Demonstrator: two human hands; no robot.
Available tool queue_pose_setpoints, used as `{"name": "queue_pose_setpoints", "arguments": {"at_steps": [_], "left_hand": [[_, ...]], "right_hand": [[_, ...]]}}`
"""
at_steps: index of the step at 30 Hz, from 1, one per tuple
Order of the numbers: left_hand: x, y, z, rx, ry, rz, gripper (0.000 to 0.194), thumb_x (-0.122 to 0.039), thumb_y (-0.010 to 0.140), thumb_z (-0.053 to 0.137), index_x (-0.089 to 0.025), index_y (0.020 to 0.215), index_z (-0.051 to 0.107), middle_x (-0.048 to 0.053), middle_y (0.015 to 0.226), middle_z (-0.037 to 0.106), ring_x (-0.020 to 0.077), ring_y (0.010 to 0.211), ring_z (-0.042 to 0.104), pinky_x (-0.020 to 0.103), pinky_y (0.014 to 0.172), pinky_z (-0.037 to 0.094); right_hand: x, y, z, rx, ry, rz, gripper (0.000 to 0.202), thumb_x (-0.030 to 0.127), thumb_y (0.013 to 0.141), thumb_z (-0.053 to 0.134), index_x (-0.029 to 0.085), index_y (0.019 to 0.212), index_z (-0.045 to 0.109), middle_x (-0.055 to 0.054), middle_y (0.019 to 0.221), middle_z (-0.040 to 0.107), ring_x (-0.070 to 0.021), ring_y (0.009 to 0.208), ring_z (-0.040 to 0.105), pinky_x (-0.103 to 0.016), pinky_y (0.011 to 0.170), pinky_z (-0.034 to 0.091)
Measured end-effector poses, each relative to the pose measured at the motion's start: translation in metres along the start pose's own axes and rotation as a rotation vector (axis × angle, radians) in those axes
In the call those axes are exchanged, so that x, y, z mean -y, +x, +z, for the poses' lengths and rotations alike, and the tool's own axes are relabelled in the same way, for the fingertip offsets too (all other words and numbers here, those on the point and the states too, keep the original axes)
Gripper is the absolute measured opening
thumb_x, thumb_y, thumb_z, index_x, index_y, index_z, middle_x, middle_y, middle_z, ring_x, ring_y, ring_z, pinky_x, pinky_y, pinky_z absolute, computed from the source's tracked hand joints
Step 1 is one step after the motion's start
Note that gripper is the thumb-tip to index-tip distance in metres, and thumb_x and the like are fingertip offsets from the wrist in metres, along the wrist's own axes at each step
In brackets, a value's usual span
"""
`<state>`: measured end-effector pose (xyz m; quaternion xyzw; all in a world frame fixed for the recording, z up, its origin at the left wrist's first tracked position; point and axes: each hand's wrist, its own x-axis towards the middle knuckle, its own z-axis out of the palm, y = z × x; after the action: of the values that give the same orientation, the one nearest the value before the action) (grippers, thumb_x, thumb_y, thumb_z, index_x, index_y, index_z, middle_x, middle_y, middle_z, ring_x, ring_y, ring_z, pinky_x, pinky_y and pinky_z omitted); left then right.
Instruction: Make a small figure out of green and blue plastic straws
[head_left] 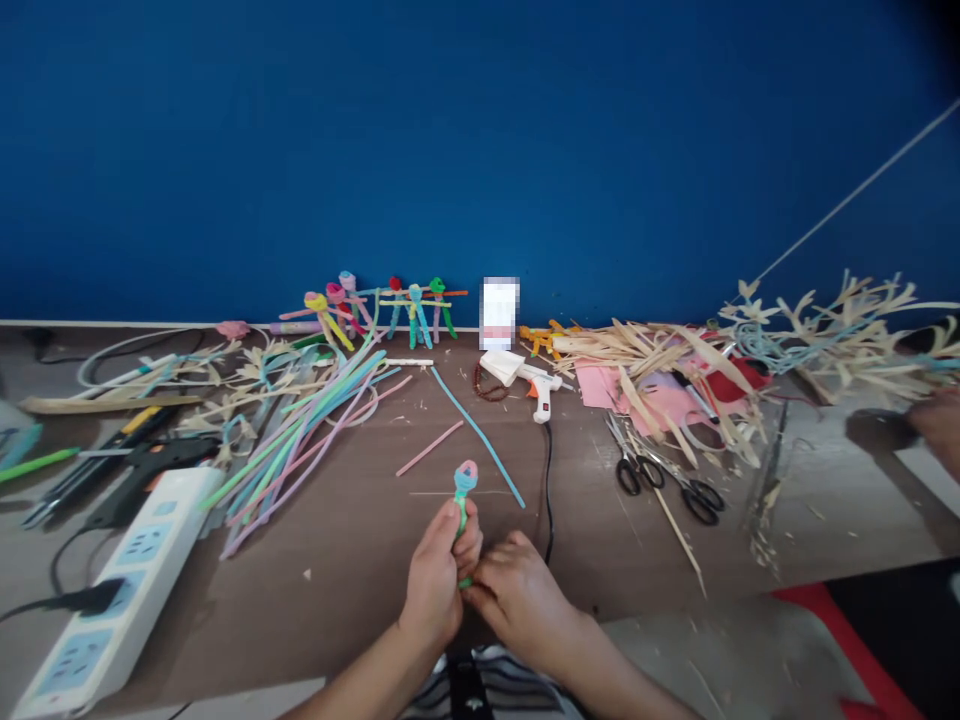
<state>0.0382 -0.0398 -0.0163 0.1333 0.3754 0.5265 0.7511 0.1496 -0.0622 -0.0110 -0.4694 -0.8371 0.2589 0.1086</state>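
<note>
A small pipe-cleaner doll (466,480) with a pink and blue head and a green body stands upright in my left hand (436,570), whose fingers are wrapped round the body. Just to the right, the fingers of my right hand (529,600) pinch the doll's green lower end, which is mostly hidden. Beyond my hands lie a blue pipe cleaner (480,435) and a short pink pipe cleaner (430,448). A bundle of pastel pipe cleaners (307,440) lies to the left.
Several finished dolls (416,315) lean against the blue wall. A white glue gun (543,392) trails a black cord. Left are a power strip (124,590) and a black glue gun (146,470); right, scissors (641,470) and straw strips (637,350). Another person's hand (937,435) shows far right.
</note>
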Motion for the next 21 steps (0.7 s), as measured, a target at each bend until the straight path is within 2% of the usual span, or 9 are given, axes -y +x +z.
{"name": "queue_pose_setpoints", "arguments": {"at_steps": [4,7,9,12,14,16,19,21], "left_hand": [[-0.002,0.008,-0.002,0.022,0.046,-0.068,0.022,-0.036,0.074,0.054,-0.015,0.074,0.049,-0.010,0.046,0.027,0.0026,0.037,0.017,0.015,0.035,0.013],[-0.006,0.009,0.000,0.037,0.154,-0.013,0.027,-0.042,0.073,0.054,-0.016,0.073,0.049,-0.009,0.045,0.029,0.0035,0.037,0.021,0.015,0.036,0.017],[-0.007,0.007,-0.001,0.051,0.253,0.020,0.029,-0.044,0.074,0.052,-0.016,0.073,0.049,-0.009,0.046,0.030,0.0041,0.039,0.024,0.016,0.038,0.019],[-0.004,0.002,-0.005,0.082,0.363,0.009,0.031,-0.046,0.074,0.051,-0.015,0.074,0.050,-0.008,0.048,0.031,0.0047,0.041,0.025,0.016,0.039,0.018],[-0.002,-0.001,-0.008,0.103,0.405,-0.016,0.032,-0.048,0.074,0.051,-0.016,0.074,0.049,-0.008,0.048,0.030,0.0051,0.041,0.024,0.017,0.039,0.016],[0.000,-0.003,-0.011,0.119,0.439,-0.029,0.033,-0.050,0.073,0.051,-0.016,0.072,0.048,-0.008,0.049,0.029,0.0053,0.042,0.023,0.018,0.039,0.015],[0.002,-0.004,-0.016,0.158,0.521,0.007,0.034,-0.049,0.074,0.050,-0.016,0.069,0.048,-0.007,0.052,0.031,0.0059,0.046,0.026,0.018,0.043,0.019],[0.003,-0.005,-0.019,0.181,0.582,0.040,0.034,-0.048,0.075,0.049,-0.015,0.069,0.048,-0.006,0.054,0.034,0.0068,0.049,0.028,0.019,0.045,0.021]], "right_hand": [[0.001,0.005,-0.005,0.038,-0.042,0.029,0.010,0.026,0.078,0.055,0.019,0.077,0.061,-0.001,0.075,0.065,-0.0149,0.073,0.057,-0.026,0.068,0.033],[0.003,0.005,-0.017,-0.006,-0.028,0.046,0.015,0.033,0.075,0.058,0.019,0.072,0.060,-0.001,0.070,0.064,-0.0154,0.070,0.056,-0.025,0.065,0.035],[0.003,0.001,-0.027,-0.099,0.043,0.064,0.018,0.031,0.077,0.055,0.018,0.065,0.058,0.000,0.065,0.060,-0.0137,0.065,0.054,-0.024,0.061,0.035],[-0.002,-0.004,-0.040,-0.326,0.181,0.102,0.026,0.025,0.084,0.044,0.018,0.061,0.053,0.000,0.060,0.055,-0.0121,0.060,0.051,-0.023,0.058,0.036],[-0.006,-0.005,-0.046,-0.465,0.231,0.130,0.022,0.023,0.084,0.042,0.018,0.067,0.054,-0.001,0.062,0.054,-0.0132,0.062,0.051,-0.024,0.059,0.038],[-0.009,-0.003,-0.050,-0.536,0.244,0.136,0.012,0.022,0.082,0.045,0.018,0.084,0.056,-0.003,0.072,0.056,-0.0156,0.071,0.052,-0.027,0.066,0.041],[-0.010,0.004,-0.049,-0.510,0.240,0.113,0.032,0.020,0.077,0.051,0.019,0.109,0.048,-0.007,0.091,0.057,-0.0196,0.088,0.051,-0.034,0.080,0.041],[-0.009,0.008,-0.046,-0.459,0.248,0.103,0.039,0.020,0.076,0.053,0.019,0.114,0.045,-0.007,0.097,0.056,-0.0200,0.093,0.050,-0.036,0.083,0.040]]}}
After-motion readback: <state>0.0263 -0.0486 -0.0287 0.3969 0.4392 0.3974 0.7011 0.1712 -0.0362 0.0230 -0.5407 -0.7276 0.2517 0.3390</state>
